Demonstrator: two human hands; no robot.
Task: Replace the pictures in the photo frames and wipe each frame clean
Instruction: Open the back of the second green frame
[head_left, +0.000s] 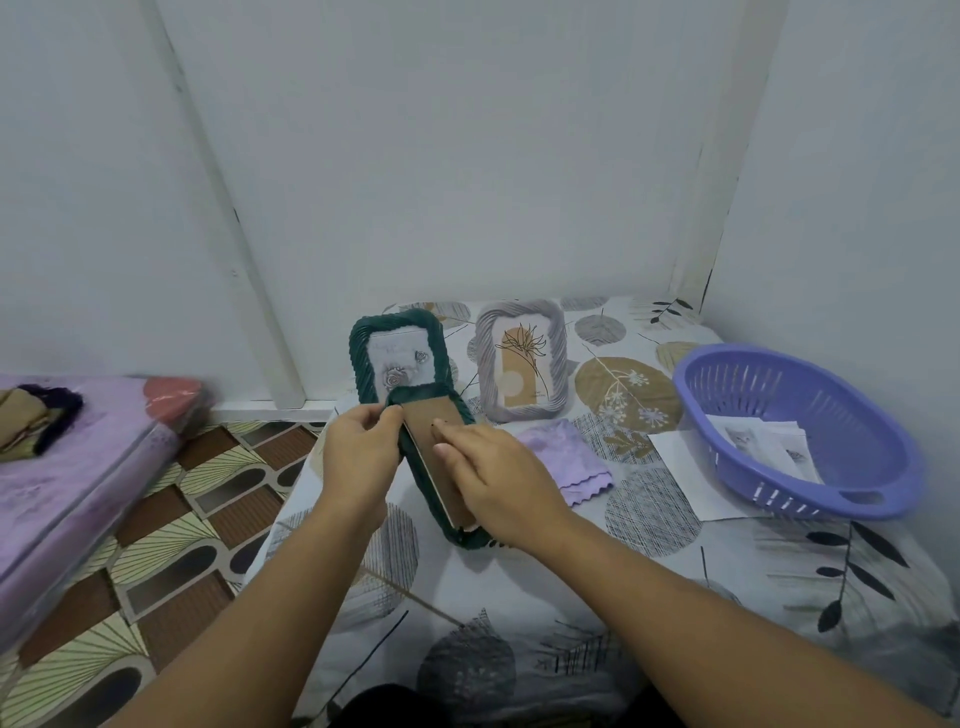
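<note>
I hold a dark green frame (415, 467) face down over the leaf-printed cloth of the table (675, 597), its ribbed, rope-like rim curving round a flat brown cardboard backing. My left hand (358, 462) grips the frame's left edge, fingers curled round the rim; my right hand (498, 483) lies on the backing with fingers nearly straight, pressing the board. Behind it stand two upright frames — a second green frame (397, 358) with a rose picture and a grey twisted-rim frame (522, 361) with a botanical print. A soft lilac cloth (566, 457) with a scalloped hem lies just beside my right hand. To the right, a slotted purple plastic basket (795, 431) holds loose pictures (753, 441).
</note>
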